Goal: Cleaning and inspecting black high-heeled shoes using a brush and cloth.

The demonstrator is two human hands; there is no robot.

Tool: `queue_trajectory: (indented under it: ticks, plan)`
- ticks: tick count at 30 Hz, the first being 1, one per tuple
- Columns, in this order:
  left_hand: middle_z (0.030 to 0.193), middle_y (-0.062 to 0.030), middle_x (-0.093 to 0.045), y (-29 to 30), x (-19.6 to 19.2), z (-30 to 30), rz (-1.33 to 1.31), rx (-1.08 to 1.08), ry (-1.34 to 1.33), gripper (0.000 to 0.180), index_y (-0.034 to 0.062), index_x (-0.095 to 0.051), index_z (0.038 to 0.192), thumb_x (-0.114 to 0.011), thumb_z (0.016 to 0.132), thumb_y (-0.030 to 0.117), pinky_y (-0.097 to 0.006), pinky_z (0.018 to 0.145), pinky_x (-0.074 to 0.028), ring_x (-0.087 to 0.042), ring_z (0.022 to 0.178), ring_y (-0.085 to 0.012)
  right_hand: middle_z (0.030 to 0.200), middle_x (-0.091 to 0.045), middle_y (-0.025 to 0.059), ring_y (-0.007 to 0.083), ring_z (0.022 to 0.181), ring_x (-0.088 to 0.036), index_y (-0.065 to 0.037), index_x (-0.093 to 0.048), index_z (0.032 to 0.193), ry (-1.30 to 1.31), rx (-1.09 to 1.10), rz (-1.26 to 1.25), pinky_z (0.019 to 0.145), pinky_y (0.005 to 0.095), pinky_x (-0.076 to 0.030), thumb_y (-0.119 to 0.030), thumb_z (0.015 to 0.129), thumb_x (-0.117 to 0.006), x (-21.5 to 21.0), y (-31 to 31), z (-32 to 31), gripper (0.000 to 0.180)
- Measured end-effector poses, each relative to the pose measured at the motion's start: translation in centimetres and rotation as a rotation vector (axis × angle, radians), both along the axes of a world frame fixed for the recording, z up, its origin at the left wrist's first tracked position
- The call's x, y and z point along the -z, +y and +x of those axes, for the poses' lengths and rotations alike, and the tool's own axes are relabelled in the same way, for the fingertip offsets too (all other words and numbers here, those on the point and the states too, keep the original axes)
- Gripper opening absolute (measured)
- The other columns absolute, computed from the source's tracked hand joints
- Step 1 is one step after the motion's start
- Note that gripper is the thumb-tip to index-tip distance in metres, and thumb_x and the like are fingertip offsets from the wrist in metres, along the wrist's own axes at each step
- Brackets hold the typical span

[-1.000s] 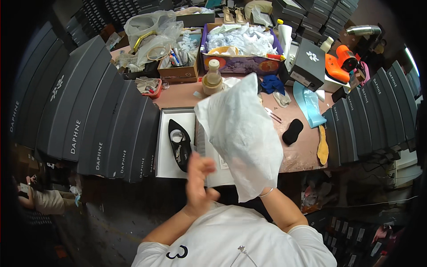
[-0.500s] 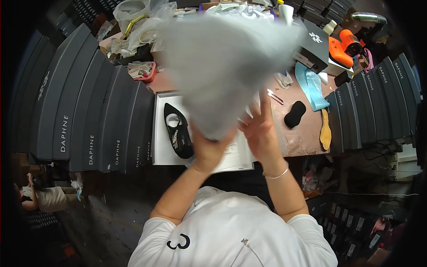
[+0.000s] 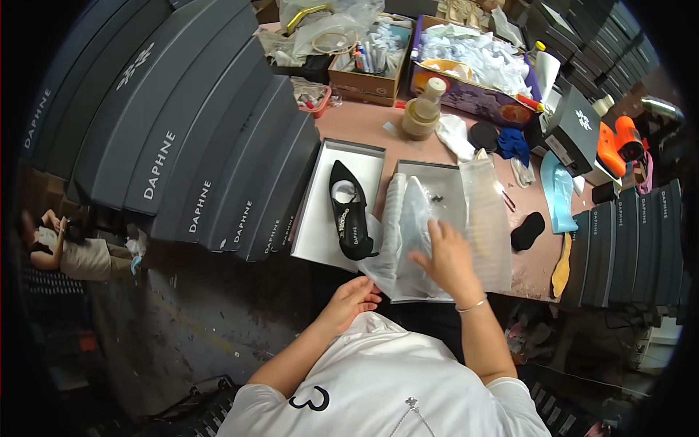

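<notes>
A black pointed shoe (image 3: 351,234) with white stuffing in it lies in the white-lined shoebox half (image 3: 311,242) on the left. Beside it stands another shoebox half (image 3: 437,172), with thin white tissue paper (image 3: 394,224) spread in it and hanging over its sides. My left hand (image 3: 351,302) is closed on the paper's near left corner by the table edge. Over the paper in the right-hand box half, my right hand (image 3: 451,266) rests with fingers apart. Whether it presses on the paper I cannot tell.
Dark grey shoeboxes (image 3: 191,120) stand in a row at left, more (image 3: 632,244) at right. A glue bottle (image 3: 422,115), a carton of crumpled paper (image 3: 473,91) and a box of pens (image 3: 368,79) sit behind. A black insole-shaped pad (image 3: 528,231) lies at right.
The tissue paper, held up in both hands before, is now down over the right-hand box half. My left hand has drawn back to its near corner. The view has shifted.
</notes>
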State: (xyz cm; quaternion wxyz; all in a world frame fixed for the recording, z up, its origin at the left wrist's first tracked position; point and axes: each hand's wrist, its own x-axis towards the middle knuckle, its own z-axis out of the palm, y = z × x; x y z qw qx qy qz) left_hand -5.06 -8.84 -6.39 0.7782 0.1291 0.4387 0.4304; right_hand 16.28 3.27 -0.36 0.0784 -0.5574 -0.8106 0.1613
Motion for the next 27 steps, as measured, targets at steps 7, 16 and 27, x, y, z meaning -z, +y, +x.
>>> queue_trajectory:
  ticks: [7, 16, 27]
  plan:
    - [0.093, -0.0068, -0.066, 0.6, 1.5, -2.2, 0.236, -0.185, 0.457, 0.026, 0.0009, -0.061, 0.112, -0.059, 0.097, 0.021, -0.028, 0.071, -0.054, -0.064, 0.083, -0.0138, 0.119, -0.059, 0.0165, 0.0329, 0.119, -0.051, -0.001, -0.063, 0.1, 0.302, -0.494, 0.069, 0.109, 0.0517, -0.029, -0.029, 0.074, -0.076, 2.6, 1.3, -10.8, 0.041]
    - [0.114, -0.0141, -0.064, 7.4, -7.3, -2.3, 0.155, -0.316, -0.005, 0.042, -0.0022, -0.051, 0.128, -0.048, 0.097, 0.026, -0.036, 0.08, -0.057, -0.067, 0.094, -0.0237, 0.126, -0.053, 0.0206, 0.0389, 0.119, -0.051, 0.0, -0.06, 0.099, 0.611, -0.712, 0.219, 0.099, 0.0456, -0.044, -0.021, 0.067, -0.083, -4.9, -3.9, -7.8, 0.045]
    - [0.112, -0.0194, -0.065, 9.8, -9.6, 1.1, 0.393, -0.049, -0.06, 0.054, -0.0069, -0.046, 0.133, -0.041, 0.095, 0.032, -0.034, 0.086, -0.055, -0.066, 0.098, -0.0235, 0.147, -0.026, 0.0296, 0.0467, 0.136, -0.032, -0.002, -0.041, 0.136, 0.833, -0.312, 0.145, 0.109, 0.0491, -0.034, -0.041, 0.061, -0.088, -0.5, -7.3, -0.8, 0.096]
